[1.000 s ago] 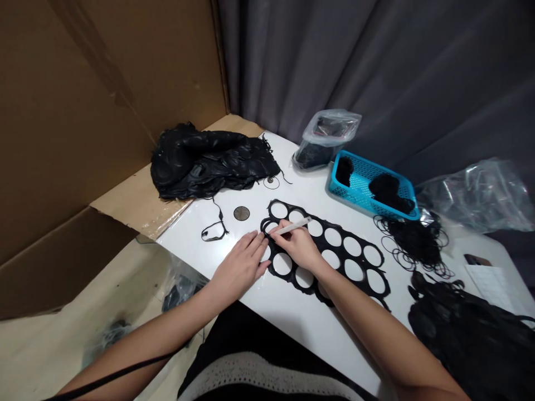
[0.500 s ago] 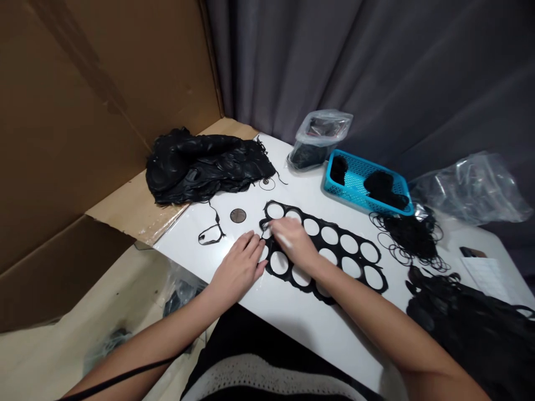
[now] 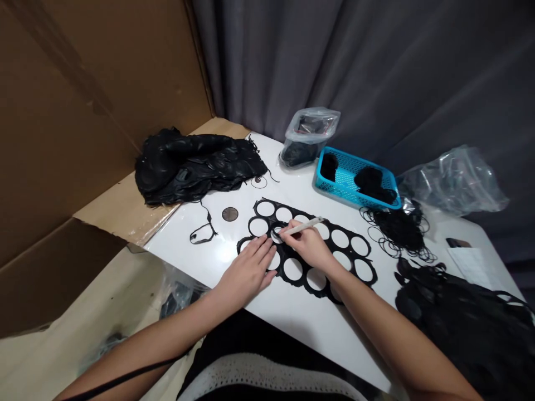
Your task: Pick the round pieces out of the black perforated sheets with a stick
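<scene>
A black rubber sheet (image 3: 351, 253) punched with rows of round holes lies flat on the white table (image 3: 292, 317). My left hand (image 3: 246, 273) rests on its lower left part with the fingers spread, holding nothing. My right hand (image 3: 305, 245) grips a slim white pen-like tool (image 3: 301, 226), its tip at the rim of a hole near the sheet's left end. The tool's tip is partly hidden by my fingers. The sheet under both hands cannot be seen.
A punched black sheet pile (image 3: 196, 167) lies at the far left, and another (image 3: 460, 328) at the right. Between them are a blue plastic basket (image 3: 351, 200), a tangle of black rings (image 3: 399, 231), a zip bag (image 3: 309, 131) and a clear plastic bag (image 3: 453, 184). Cardboard (image 3: 62, 111) walls the left side.
My right hand, blurred over the sheet half a second ago, now shows the white tool with its tip at a hole. The whole scene has slid left in view.
</scene>
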Available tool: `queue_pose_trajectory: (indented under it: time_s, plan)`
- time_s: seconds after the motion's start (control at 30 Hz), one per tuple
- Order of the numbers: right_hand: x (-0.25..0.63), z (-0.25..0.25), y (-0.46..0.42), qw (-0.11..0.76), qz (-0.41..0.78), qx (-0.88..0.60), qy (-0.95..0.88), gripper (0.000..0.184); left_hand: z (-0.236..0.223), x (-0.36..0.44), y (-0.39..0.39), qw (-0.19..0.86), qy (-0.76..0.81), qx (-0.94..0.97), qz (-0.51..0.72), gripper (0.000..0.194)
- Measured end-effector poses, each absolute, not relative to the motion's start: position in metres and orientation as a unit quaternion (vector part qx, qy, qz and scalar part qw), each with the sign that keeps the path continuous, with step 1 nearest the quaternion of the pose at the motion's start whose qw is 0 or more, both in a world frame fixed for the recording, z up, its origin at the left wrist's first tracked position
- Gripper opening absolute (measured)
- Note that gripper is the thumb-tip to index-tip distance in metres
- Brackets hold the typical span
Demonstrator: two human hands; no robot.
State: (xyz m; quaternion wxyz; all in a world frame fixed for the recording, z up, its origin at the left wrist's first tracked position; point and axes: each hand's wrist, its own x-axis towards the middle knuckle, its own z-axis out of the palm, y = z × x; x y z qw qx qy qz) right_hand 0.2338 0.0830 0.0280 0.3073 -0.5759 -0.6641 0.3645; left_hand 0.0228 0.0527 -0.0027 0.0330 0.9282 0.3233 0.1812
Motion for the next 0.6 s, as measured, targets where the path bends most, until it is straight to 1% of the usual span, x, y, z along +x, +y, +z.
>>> queue_pose_trajectory:
  time_s: [0.13,0.4,0.5,0.6]
  plan:
    - [0.231,0.017,0.077,0.324,0.407,-0.569,-0.637,0.015,-0.008,0.025,0.049,0.040,0.330,0.929,0.163,0.051]
    - [0.232,0.016,0.078,0.332,0.411,-0.553,-0.644,0.012,-0.011,0.022,0.048,0.053,0.343,0.925,0.154,0.050]
    - [0.232,0.017,0.076,0.325,0.386,-0.545,-0.669,0.012,-0.010,0.022,0.047,0.056,0.345,0.924,0.156,0.051]
    - [0.230,0.014,0.068,0.311,0.315,-0.509,-0.738,0.011,-0.008,0.022,0.047,0.061,0.347,0.923,0.157,0.052]
